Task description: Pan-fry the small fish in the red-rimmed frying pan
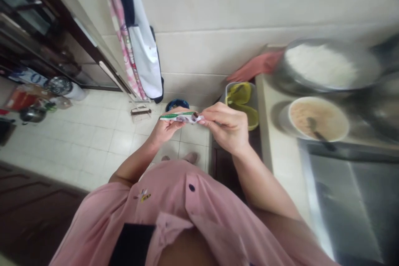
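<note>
In front of my chest, both hands hold a small flat packet (181, 117), white with a green stripe and a dark patch near its right end. My left hand (165, 132) is closed round the packet's left part, thumb underneath. With thumb and fingers pinched together, my right hand (229, 126) grips its right end. The packet is seen nearly edge-on, so its print and contents cannot be made out. Below and beyond my right hand stands a bin with a yellow-green liner (240, 93), partly hidden by that hand.
To the right, a counter (272, 149) carries a metal bowl of white grains (321, 64), a white tub (285, 118) with a spoon in tan contents, and a sink (346, 203). Aprons or towels (145, 62) hang on the wall. A blue basin (177, 103) sits on the floor.
</note>
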Available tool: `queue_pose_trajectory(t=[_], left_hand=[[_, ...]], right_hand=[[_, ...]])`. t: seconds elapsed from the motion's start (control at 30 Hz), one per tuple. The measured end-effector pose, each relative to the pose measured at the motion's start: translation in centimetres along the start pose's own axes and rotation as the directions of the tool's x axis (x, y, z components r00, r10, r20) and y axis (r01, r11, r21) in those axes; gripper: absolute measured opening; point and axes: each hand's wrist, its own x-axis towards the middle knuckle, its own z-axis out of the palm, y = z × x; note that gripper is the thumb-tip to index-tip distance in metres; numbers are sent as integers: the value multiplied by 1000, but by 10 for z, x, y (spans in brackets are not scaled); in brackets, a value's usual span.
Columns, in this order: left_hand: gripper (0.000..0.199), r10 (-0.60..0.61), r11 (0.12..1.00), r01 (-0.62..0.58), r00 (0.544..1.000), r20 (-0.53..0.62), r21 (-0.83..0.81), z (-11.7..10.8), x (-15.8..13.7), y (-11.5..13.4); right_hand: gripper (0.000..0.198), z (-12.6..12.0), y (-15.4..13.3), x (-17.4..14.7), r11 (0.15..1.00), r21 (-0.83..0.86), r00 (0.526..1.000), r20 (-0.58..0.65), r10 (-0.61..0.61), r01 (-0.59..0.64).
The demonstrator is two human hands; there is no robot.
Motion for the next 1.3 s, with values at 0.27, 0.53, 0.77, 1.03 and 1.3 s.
queue_pose_trajectory(t=[0.27,0.53,0.77,1.03,1.3], left_hand=[[29,169,986,-162,961,-221,50,-33,-31,31],[28,123,984,-72,938,-325,163,-49,-56,47],[37,201,952,-46,840,-504,303,-52,-70,63],[21,364,877,-69,740,-565,475,-44,-70,78],[21,318,905,-70,768,-557,420,-30,-63,67]], right_hand=[[11,31,-16,16,986,-5,984,52,-169,169],[10,62,-9,36,971,128,953,203,-225,202],[16,76,2,63,919,242,901,234,-366,311],[13,70,2,78,870,379,829,335,-447,316],[13,60,4,69,869,405,875,261,-408,285]])
